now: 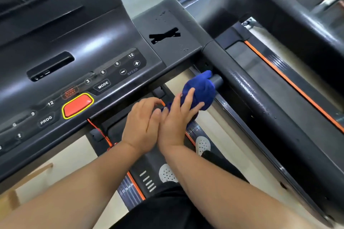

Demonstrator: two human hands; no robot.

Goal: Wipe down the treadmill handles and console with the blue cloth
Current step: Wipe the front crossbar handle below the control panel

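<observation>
right hand (176, 122) grips blue cloth (202, 89) on handle (218, 80), left hand (142, 126) alongside.

Your left arm (78, 189) and right arm (229, 193) are bare all the way down to your left hand (141, 126) and right hand (176, 122). You wear black clothes (167, 212) on your lower half. Your shoes are white. One shoe (203, 144) and the other shoe (167, 174) each have a round toe with lots of little holes dotted over the top.
</observation>
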